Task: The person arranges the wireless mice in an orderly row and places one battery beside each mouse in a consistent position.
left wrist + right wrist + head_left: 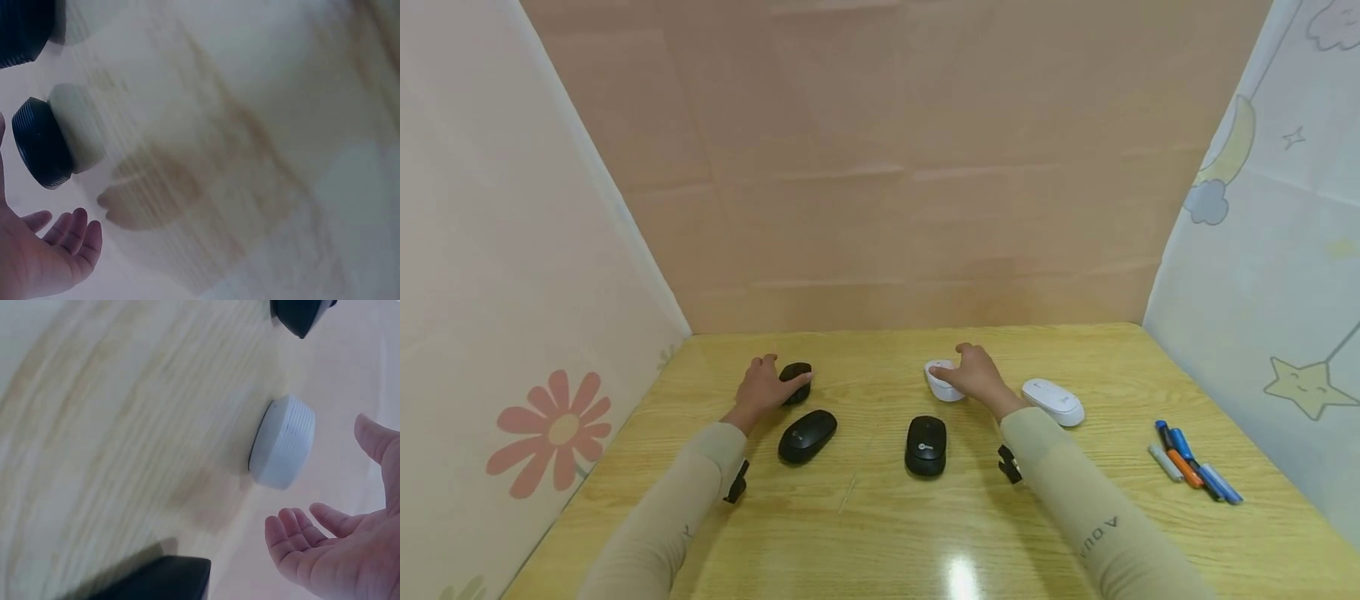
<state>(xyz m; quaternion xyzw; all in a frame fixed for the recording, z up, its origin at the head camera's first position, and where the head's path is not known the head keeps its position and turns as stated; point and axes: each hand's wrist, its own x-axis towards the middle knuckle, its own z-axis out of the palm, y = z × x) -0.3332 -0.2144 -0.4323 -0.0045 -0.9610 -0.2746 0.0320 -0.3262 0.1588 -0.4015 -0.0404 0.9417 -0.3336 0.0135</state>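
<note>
On the left, a small black computer mouse [795, 372] sits beside my left hand [762, 386], whose thumb reaches across in front of it. The left wrist view shows that hand [53, 253] with loosely bent fingers, a gap between it and the black mouse [42, 144]. Right of the middle, a white mouse [948, 390] lies partly behind the thumb of my right hand [978, 373]. From the right wrist, the white mouse [282, 444] appears on the table with the right hand [350, 550] spread apart from it. Neither hand grips anything.
Closer in stand two more black mice, one tilted on the left [807, 437] and one in the middle [927, 447]. Another white mouse [1054, 402] lies beside the right forearm. Several markers [1185, 468] are bunched at the right. Sheets wall three sides of the wooden table [865, 533].
</note>
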